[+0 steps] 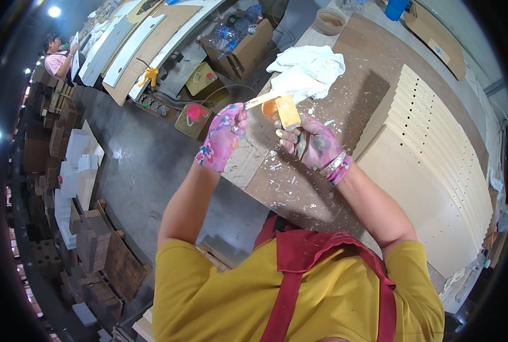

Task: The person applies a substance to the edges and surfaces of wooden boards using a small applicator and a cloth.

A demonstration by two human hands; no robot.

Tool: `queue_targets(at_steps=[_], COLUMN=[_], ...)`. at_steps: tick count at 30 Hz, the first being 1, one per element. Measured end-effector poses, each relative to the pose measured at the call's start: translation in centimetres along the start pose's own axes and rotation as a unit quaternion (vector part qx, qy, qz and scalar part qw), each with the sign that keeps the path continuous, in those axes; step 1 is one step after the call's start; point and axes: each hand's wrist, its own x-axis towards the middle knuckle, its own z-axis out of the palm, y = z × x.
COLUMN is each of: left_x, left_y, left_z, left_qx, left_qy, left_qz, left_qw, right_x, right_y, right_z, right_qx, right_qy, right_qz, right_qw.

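My left hand (225,137), in a pink flowered glove, is closed on a thin flat stick (260,100) smeared with pale yellow putty. In my right hand (317,145), gloved alike with smeared fingertips, is a putty scraper (289,113); a yellow layer covers its flat face. The two tools are held close together over the worktable (291,176). Partly behind the scraper sits a small orange cup (270,109), its inside mostly hidden. A crumpled white cloth (308,71) lies just beyond the tools.
On the right stands a stack of pale boards (425,165) with rows of drilled holes. A clear tub (329,23) is at the far edge. Left of the table are yellowish jugs (194,121) and a carton of bottles (237,43). Another person (57,60) stands far left.
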Motion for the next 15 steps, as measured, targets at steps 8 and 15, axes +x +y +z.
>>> queue_targets(at_steps=[8, 15], left_x=[-0.6, -3.5], left_y=[-1.3, -1.9], left_z=[1.0, 4.0], left_qx=[0.018, 0.235], left_qy=[0.062, 0.09], left_qz=[0.101, 0.225], left_qw=[0.993, 0.941], right_x=[-0.5, -0.4], right_y=[0.3, -0.3], right_z=[0.0, 1.8], right_qx=[0.04, -0.019], right_qy=[-0.021, 0.128], right_qz=[0.031, 0.006], right_qw=[0.999, 0.992])
